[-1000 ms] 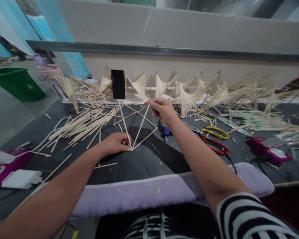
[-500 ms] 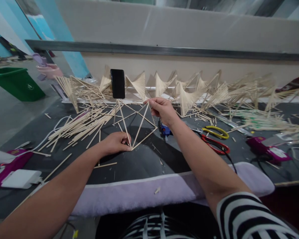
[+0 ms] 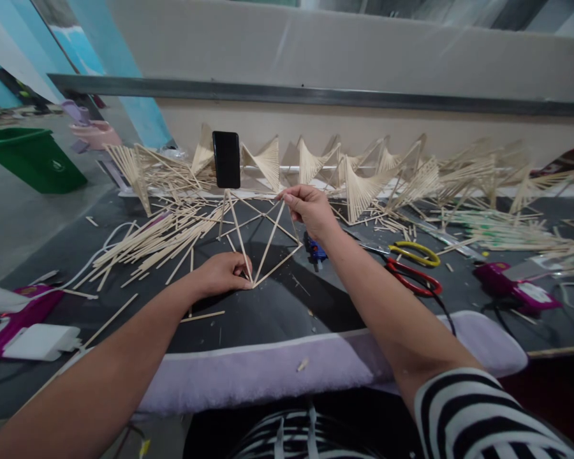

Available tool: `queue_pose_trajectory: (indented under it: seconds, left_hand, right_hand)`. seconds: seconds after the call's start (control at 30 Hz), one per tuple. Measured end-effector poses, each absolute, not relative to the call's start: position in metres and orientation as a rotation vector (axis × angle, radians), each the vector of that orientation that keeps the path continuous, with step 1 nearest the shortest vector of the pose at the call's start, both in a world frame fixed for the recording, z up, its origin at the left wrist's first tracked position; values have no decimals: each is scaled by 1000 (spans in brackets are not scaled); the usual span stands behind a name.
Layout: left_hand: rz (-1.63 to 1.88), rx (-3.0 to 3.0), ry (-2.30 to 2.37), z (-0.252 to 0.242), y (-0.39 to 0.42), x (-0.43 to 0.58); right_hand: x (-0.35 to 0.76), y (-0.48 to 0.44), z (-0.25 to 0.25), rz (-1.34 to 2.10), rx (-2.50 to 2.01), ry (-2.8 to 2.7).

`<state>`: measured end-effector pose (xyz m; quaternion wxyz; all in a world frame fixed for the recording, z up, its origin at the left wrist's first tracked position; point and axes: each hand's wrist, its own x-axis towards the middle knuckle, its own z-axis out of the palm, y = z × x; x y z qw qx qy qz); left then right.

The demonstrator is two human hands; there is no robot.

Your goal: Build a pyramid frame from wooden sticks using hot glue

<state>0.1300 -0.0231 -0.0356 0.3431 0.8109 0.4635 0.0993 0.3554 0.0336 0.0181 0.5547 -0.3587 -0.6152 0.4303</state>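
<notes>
An open frame of thin wooden sticks [image 3: 269, 243], joined at its corners, stands on the dark tabletop in front of me. Low at its near corner, my left hand [image 3: 222, 273] is closed, with thumb and fingers around the sticks where they meet. My right hand [image 3: 313, 209] pinches the frame's upper right corner; its fingertips cover the joint. Loose sticks [image 3: 153, 245] lie in a heap left of the frame. Just past my right wrist is a blue object [image 3: 316, 250], partly hidden by the arm.
Fan-shaped stick pieces [image 3: 265, 162] line the back by the wall, with a black phone [image 3: 226, 160] upright before them. Red-handled scissors [image 3: 414, 280] and a yellow-handled tool [image 3: 416, 254] lie right. Magenta power strips [image 3: 516, 287] with cords sit at both sides. Lilac padding [image 3: 268, 376] covers the front edge.
Both hands stay at the same corners of the frame. The right fingertips have shifted very slightly at the upper corner; otherwise the scene looks the same.
</notes>
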Motion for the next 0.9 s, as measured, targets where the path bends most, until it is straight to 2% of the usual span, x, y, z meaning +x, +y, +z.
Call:
queue_pose_trajectory:
  seconds: [0.9]
  left_hand:
    - [262, 2150, 1183, -34, -23, 130]
  right_hand:
    - [353, 37, 13, 953, -785, -1450]
